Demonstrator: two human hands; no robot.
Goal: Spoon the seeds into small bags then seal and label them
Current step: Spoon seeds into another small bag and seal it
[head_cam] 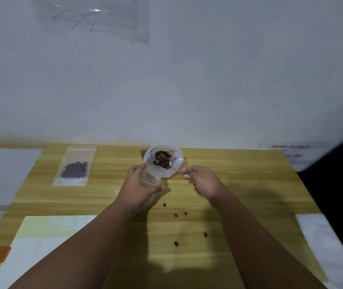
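My left hand (pixel 138 185) grips an upright clear plastic bag (pixel 156 174) with its mouth open wide; dark brown seeds (pixel 162 160) show inside it. My right hand (pixel 200 181) is just right of the bag's mouth and pinches a small spoon handle (pixel 182 172), whose bowl is hidden by the plastic. A small zip bag (pixel 75 166) with dark seeds lies flat at the table's far left. Several loose seeds (pixel 175 215) are scattered on the wooden table (pixel 239 184) between my forearms.
A sheet of white labels on yellow backing (pixel 41 232) lies at the near left, some with writing. A white cloth (pixel 322 236) hangs over the table's right edge. The wall is close behind the table, with clear plastic (pixel 95 17) taped high on it.
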